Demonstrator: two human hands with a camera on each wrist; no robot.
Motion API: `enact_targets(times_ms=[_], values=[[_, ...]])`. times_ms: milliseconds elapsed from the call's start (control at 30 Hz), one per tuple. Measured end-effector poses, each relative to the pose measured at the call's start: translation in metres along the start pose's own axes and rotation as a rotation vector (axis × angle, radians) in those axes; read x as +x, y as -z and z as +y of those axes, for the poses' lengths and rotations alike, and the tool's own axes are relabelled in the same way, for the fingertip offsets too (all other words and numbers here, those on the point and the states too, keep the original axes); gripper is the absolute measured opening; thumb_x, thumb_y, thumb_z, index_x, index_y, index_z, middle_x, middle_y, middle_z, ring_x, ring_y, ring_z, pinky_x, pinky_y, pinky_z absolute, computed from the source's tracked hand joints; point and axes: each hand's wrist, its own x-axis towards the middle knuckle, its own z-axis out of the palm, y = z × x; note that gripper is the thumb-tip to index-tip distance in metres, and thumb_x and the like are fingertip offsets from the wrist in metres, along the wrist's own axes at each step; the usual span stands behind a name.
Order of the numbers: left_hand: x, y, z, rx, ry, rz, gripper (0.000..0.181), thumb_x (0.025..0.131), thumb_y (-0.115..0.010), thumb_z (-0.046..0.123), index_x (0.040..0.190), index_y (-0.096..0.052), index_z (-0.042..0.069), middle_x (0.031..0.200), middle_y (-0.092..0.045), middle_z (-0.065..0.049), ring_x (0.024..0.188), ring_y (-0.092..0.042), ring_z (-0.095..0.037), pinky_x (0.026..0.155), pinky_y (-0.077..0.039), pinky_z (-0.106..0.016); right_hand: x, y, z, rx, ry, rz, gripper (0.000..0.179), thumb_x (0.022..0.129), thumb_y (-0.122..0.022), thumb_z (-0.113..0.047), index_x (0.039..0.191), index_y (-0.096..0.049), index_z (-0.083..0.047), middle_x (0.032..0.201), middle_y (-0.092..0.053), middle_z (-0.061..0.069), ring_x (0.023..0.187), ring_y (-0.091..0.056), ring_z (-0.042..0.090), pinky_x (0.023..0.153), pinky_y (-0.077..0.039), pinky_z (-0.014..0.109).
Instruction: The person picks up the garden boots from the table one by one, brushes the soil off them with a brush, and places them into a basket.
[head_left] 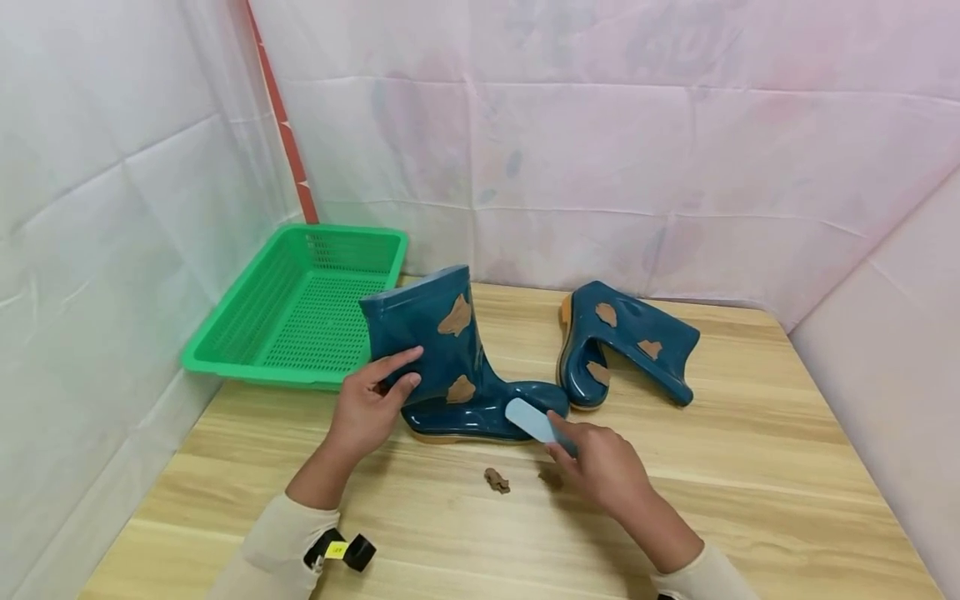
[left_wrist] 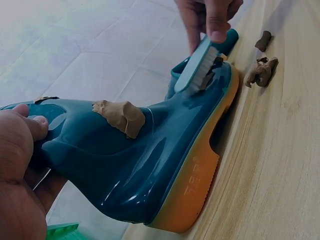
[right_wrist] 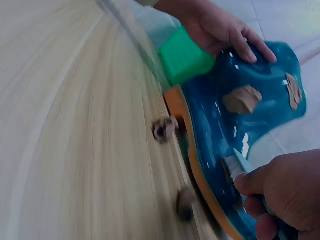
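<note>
A dark teal rain boot (head_left: 420,358) with an orange sole stands upright on the table, brown clay-like patches (head_left: 455,315) stuck to its shaft. My left hand (head_left: 371,408) grips the shaft, thumb and fingers on its side. In my right hand (head_left: 603,467) is a light blue scrub brush (head_left: 529,419). Its white bristles (left_wrist: 201,75) press on the boot's toe, against a brown patch there, as the left wrist view shows. On the table in front of the boot lie two brown lumps (head_left: 497,481).
A second teal boot (head_left: 637,333), with several brown patches, lies on its side at the right, close to the first boot's toe. At the back left sits a green plastic basket (head_left: 225,354). White cloth walls (head_left: 570,150) enclose the table.
</note>
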Motion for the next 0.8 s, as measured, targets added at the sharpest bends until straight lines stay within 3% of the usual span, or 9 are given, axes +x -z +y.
enact_targets(times_ms=[200, 400, 533, 667, 800], values=[[0.003, 0.000, 0.002, -0.010, 0.000, -0.002, 0.036, 0.098, -0.068, 0.006, 0.134, -0.070, 0.011, 0.083, -0.055, -0.006, 0.041, -0.032, -0.013, 0.046, -0.036, -0.029, -0.013, 0.009, 0.012, 0.004, -0.041, 0.005, 0.049, 0.093, -0.079, -0.024, 0.137, -0.067, -0.008, 0.102, -0.076, 0.009, 0.067, -0.053, 0.010, 0.054, -0.042, 0.027], [0.001, 0.000, 0.002, -0.019, 0.002, -0.007, 0.036, 0.098, -0.068, 0.005, 0.134, -0.069, 0.010, 0.097, -0.064, -0.008, 0.041, -0.032, -0.013, 0.047, -0.037, -0.029, -0.009, 0.013, -0.001, 0.040, 0.039, 0.057, 0.050, 0.092, -0.080, -0.024, 0.138, -0.067, -0.009, 0.107, -0.075, 0.011, 0.072, -0.059, 0.010, 0.059, -0.045, 0.028], [-0.001, 0.000, 0.001, -0.011, 0.006, 0.005, 0.036, 0.098, -0.069, 0.005, 0.133, -0.070, 0.010, 0.098, -0.065, -0.008, 0.041, -0.032, -0.013, 0.046, -0.037, -0.029, -0.001, 0.008, -0.011, 0.026, 0.060, 0.031, 0.050, 0.094, -0.078, -0.025, 0.140, -0.066, -0.011, 0.104, -0.075, 0.010, 0.067, -0.054, 0.009, 0.055, -0.040, 0.027], [-0.001, 0.000, 0.002, -0.014, 0.006, -0.004, 0.035, 0.098, -0.069, 0.007, 0.133, -0.071, 0.011, 0.097, -0.066, -0.009, 0.040, -0.031, -0.013, 0.045, -0.037, -0.029, -0.002, 0.006, -0.005, -0.001, 0.013, -0.005, 0.048, 0.094, -0.078, -0.024, 0.139, -0.066, -0.010, 0.097, -0.074, 0.007, 0.063, -0.048, 0.009, 0.052, -0.037, 0.027], [-0.001, -0.002, 0.001, -0.035, 0.004, -0.010, 0.034, 0.099, -0.068, 0.007, 0.133, -0.071, 0.011, 0.091, -0.062, -0.009, 0.039, -0.031, -0.013, 0.044, -0.036, -0.029, -0.012, 0.011, 0.010, -0.004, -0.044, -0.013, 0.048, 0.093, -0.079, -0.023, 0.137, -0.068, -0.008, 0.098, -0.075, 0.008, 0.066, -0.052, 0.011, 0.054, -0.041, 0.029]])
